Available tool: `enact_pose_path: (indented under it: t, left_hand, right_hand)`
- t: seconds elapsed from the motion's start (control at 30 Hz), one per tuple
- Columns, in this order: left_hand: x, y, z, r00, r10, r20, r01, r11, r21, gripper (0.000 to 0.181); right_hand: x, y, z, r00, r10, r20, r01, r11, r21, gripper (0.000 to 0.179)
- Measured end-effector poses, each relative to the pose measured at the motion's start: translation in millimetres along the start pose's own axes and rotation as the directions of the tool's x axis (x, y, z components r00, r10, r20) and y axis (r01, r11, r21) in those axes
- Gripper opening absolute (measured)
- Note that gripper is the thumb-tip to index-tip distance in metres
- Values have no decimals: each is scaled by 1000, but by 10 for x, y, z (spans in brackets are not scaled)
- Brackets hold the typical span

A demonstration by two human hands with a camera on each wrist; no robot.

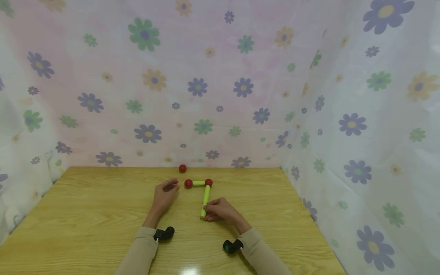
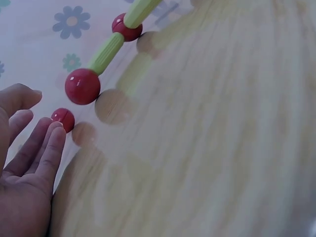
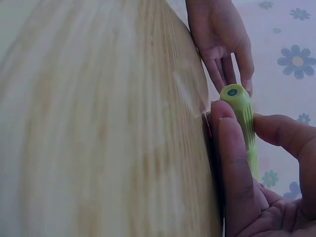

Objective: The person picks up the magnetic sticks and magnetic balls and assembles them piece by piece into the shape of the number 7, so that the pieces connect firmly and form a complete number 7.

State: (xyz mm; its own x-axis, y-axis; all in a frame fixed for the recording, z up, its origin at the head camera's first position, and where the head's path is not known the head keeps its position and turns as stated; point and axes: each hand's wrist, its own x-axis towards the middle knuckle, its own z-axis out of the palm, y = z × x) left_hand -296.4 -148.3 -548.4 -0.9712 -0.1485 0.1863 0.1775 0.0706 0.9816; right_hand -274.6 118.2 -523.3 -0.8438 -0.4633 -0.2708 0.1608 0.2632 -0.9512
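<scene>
My right hand (image 1: 222,211) pinches a yellow-green ribbed rod (image 1: 206,195) near its close end, thumb on one side and fingers on the other. That free end shows a dark round spot (image 3: 232,92) in the right wrist view. The rod's far end meets a red ball (image 1: 208,182). From there a shorter yellow-green rod (image 1: 198,183) runs left to a second red ball (image 1: 188,183). My left hand (image 1: 165,196) holds nothing, its fingers loosely bent just left of this second ball. Behind, a separate red ball (image 1: 182,168) lies near the table's back edge.
The wood-grain table (image 1: 86,214) ends at the back against a flowered curtain (image 1: 178,118), which also hangs along both sides. Black wrist cameras (image 1: 165,233) sit at both sleeve cuffs, low over the table.
</scene>
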Motion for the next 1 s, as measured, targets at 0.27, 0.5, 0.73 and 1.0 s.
enact_pose_path:
  t: [0.27,0.5,0.73,1.0]
  left_hand:
    - [107,26,-219,1000,25,-11,-25,1000,10,38]
    - [288,102,-235,999,40,8,-40,999,25,40]
    - [470,57,-134,999,35,-17,-34,998,56,40]
    - [538,24,-64,998,-42,-44,46,993,110,41]
  right_hand:
    - [30,37,-39,999,15,28,-16,999,32,31]
    - [35,17,-57,999,15,39,-17,999,38,30]
    - [58,-4,-58,998,23,50,-24,999,27,27]
    - [56,-4,-60,998,27,57,-28,999,24,24]
